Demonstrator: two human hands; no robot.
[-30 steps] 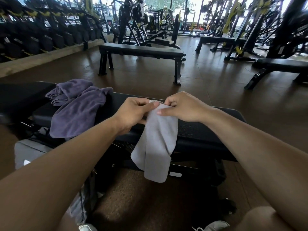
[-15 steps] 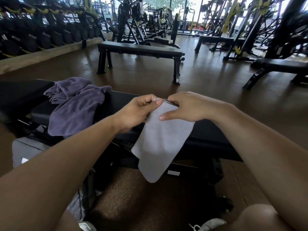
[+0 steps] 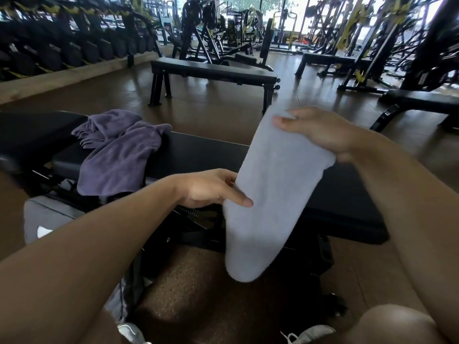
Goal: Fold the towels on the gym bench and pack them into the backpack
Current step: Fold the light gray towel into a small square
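Now my right hand (image 3: 320, 130) and left hand (image 3: 211, 188) pinch the grey towel (image 3: 273, 194), half folded; the purple towel (image 3: 119, 157) waits unfolded on the desk (image 3: 198, 150).

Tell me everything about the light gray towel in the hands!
The light gray towel looks soft and fuzzy, a plain pale cloth with no pattern. It hangs as a long narrow strip, slanting from upper right down to lower left, in front of the black bench, with its rounded bottom end dangling free. The right hand holds its top end, and the left hand pinches its left edge lower down.
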